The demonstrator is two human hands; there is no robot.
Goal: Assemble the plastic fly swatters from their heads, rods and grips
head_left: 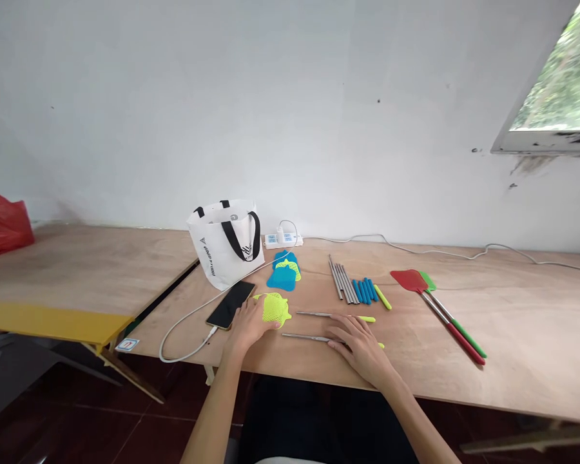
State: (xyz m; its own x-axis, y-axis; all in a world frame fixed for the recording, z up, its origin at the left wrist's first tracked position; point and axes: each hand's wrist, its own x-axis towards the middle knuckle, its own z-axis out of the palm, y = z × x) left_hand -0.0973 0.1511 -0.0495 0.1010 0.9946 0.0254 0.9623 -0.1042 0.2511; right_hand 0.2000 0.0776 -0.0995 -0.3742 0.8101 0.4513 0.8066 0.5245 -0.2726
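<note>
My left hand [250, 323] has its thumb and fingers about the left end of a yellow mesh fly swatter head [275, 308], which lies on the table. My right hand [357, 340] rests palm down with fingers stretched over two thin metal rods, and nothing is gripped in it. The farther rod [314, 314] ends in a yellow handle [367, 319]. Part of the nearer rod [302, 337] is hidden by my right fingers, and a yellow tip shows beyond them. Behind the left hand, blue swatter heads [281, 278] lie piled with a yellow one.
Metal tubes [343, 283], blue handles [365, 291] and a yellow handle [383, 297] lie beyond my right hand. Red [452, 325] and green [457, 322] fly swatters lie right. A phone [231, 305], cable, white bag [225, 248] and power strip [283, 240] are left and behind.
</note>
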